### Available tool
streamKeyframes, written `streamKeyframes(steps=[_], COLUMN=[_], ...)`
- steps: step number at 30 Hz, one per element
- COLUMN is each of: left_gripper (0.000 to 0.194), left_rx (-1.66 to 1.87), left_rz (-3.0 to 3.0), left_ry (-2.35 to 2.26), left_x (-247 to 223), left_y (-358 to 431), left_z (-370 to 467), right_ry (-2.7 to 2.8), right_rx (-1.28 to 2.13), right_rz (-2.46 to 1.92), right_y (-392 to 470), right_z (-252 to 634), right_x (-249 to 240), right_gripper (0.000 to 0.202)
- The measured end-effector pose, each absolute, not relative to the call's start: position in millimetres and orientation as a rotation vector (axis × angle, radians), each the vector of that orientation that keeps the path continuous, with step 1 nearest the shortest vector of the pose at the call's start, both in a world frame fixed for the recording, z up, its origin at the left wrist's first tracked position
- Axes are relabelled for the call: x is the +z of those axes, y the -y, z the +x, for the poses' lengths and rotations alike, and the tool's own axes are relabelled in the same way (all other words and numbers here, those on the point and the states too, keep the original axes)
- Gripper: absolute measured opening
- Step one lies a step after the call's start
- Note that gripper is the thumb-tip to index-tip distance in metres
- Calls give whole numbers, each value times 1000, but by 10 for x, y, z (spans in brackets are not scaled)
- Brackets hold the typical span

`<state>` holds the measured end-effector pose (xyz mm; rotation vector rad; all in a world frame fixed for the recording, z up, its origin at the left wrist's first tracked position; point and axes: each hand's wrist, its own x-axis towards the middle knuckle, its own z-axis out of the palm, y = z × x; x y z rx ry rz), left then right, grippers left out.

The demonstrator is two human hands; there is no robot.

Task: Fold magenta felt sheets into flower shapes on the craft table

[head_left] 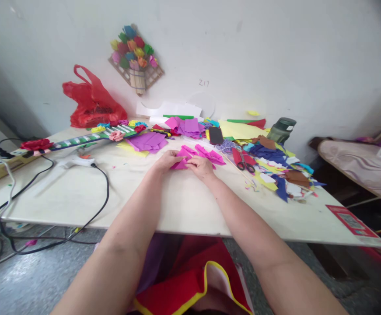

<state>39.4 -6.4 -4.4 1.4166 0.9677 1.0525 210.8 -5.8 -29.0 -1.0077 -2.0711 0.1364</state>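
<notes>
Both hands are together over the middle of the white table. My left hand [167,161] pinches the left side of a piece of magenta paper [184,153]. With closed fingers, my right hand [200,167] grips the lower right edge of that same piece. More magenta paper pieces [211,154] lie just behind and right of my right hand. A stack of purple paper [148,141] rests to the left, behind my left hand. Scissors [245,162] with dark handles lie to the right, on red paper.
The white table [190,210] also holds a glue gun [75,163] with a black cable, a flower-decorated strip [88,139], a red bag [93,103], a phone [215,135], a dark bottle [282,130] and a pile of coloured scraps [275,164] at the right.
</notes>
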Motion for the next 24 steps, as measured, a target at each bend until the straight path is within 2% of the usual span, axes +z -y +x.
streamKeyframes(steps=[7, 14, 24], left_gripper=[27, 31, 38], left_rx=[1033, 1017, 947], left_rz=[1427, 1481, 1543], left_ry=[-1084, -1115, -1063], left_x=[-16, 2, -10], left_y=[92, 107, 93], left_z=[402, 419, 392], right_ry=[2054, 2010, 1975], right_rx=[129, 199, 216], right_rz=[-1124, -1241, -1174], right_y=[116, 132, 96], right_z=[2079, 2064, 2074], right_x=[-248, -234, -267], right_gripper=[7, 4, 4])
